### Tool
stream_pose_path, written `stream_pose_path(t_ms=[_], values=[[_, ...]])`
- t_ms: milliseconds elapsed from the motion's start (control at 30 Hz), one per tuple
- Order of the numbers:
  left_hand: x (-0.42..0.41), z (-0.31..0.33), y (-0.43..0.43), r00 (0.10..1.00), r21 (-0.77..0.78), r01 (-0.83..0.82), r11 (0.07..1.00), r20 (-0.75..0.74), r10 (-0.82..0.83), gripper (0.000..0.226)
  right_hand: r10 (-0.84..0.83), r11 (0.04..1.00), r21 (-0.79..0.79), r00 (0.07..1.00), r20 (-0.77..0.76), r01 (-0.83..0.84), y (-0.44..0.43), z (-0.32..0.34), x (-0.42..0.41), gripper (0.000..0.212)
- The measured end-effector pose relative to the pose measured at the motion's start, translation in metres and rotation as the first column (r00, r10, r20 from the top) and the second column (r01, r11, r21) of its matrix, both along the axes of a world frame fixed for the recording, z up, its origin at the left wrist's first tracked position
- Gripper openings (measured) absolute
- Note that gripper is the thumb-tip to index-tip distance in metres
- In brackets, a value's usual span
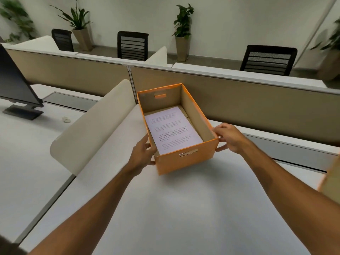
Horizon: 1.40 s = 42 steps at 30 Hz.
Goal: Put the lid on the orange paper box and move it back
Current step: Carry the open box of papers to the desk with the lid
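Note:
The orange paper box (185, 161) stands open on the white desk (165, 208), its long side running away from me toward the beige partition. A printed sheet of paper (172, 129) lies flat on its bottom. My left hand (142, 153) grips the box's near left corner, fingers curled over the rim. My right hand (229, 138) holds the near right corner, thumb at the rim. At the far right edge of the frame an orange and brown blurred piece, probably the lid (331, 179), shows only partly.
A rounded cream divider (88, 129) stands just left of the box. The beige partition (257, 100) runs behind it. A monitor (14, 85) stands on the neighbouring desk at left. Black chairs and potted plants are beyond the partition.

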<state>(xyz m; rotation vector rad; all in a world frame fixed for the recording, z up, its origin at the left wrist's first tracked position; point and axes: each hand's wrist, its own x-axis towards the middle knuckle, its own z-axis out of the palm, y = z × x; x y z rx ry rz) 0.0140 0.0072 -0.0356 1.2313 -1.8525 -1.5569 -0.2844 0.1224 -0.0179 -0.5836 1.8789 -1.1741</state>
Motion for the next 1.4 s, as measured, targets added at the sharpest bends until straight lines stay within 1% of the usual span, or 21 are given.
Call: stream_pose_path(t_ms=[67, 167, 267, 367, 467, 667, 800, 900, 1033, 1100, 1200, 1400], values=[[-0.002, 0.006, 0.012, 1.000, 0.003, 0.030, 1.000, -0.003, -0.030, 0.069, 0.008, 1.000, 0.013, 1.000, 0.029, -0.008, 0.028, 0.004, 0.000, 0.023], [-0.007, 0.014, 0.035, 0.996, 0.003, 0.087, 0.996, -0.010, -0.087, 0.066, 0.005, 1.000, -0.005, 0.999, 0.046, -0.004, 0.075, 0.009, 0.000, 0.031], [-0.012, 0.021, 0.065, 0.989, 0.001, 0.148, 0.989, -0.019, -0.148, 0.066, -0.036, 0.999, -0.025, 0.997, 0.065, 0.038, 0.125, 0.011, 0.002, 0.037], [-0.017, 0.026, 0.101, 0.979, -0.001, 0.206, 0.979, -0.016, -0.206, 0.067, -0.074, 0.995, -0.058, 0.994, 0.078, 0.078, 0.176, 0.012, 0.008, 0.037], [-0.017, 0.029, 0.136, 0.968, 0.006, 0.251, 0.968, -0.010, -0.251, 0.064, -0.087, 0.993, -0.078, 0.995, 0.044, 0.091, 0.224, 0.014, 0.016, 0.035], [-0.003, 0.028, 0.199, 0.954, 0.020, 0.300, 0.954, 0.022, -0.301, 0.064, -0.131, 0.988, -0.078, 0.991, -0.012, 0.130, 0.309, 0.010, 0.041, 0.041], [0.009, 0.026, 0.234, 0.943, 0.021, 0.330, 0.944, 0.037, -0.331, 0.063, -0.165, 0.982, -0.094, 0.986, 0.014, 0.166, 0.357, 0.004, 0.060, 0.041], [0.015, 0.025, 0.251, 0.931, 0.017, 0.360, 0.933, 0.058, -0.360, 0.065, -0.191, 0.976, -0.099, 0.980, 0.056, 0.195, 0.386, -0.004, 0.076, 0.042], [0.022, 0.020, 0.266, 0.911, 0.027, 0.407, 0.913, 0.067, -0.407, 0.067, -0.244, 0.959, -0.119, 0.964, 0.108, 0.257, 0.415, -0.014, 0.098, 0.034], [0.026, 0.017, 0.271, 0.903, 0.039, 0.423, 0.905, 0.067, -0.425, 0.067, -0.264, 0.953, -0.122, 0.957, 0.122, 0.278, 0.426, -0.019, 0.107, 0.033], [0.032, 0.011, 0.275, 0.890, 0.053, 0.448, 0.893, 0.070, -0.451, 0.067, -0.288, 0.946, -0.112, 0.948, 0.134, 0.304, 0.438, -0.025, 0.120, 0.037], [0.050, -0.004, 0.284, 0.877, 0.092, 0.469, 0.879, 0.073, -0.475, 0.070, -0.295, 0.947, -0.091, 0.947, 0.127, 0.308, 0.451, -0.033, 0.148, 0.034]])
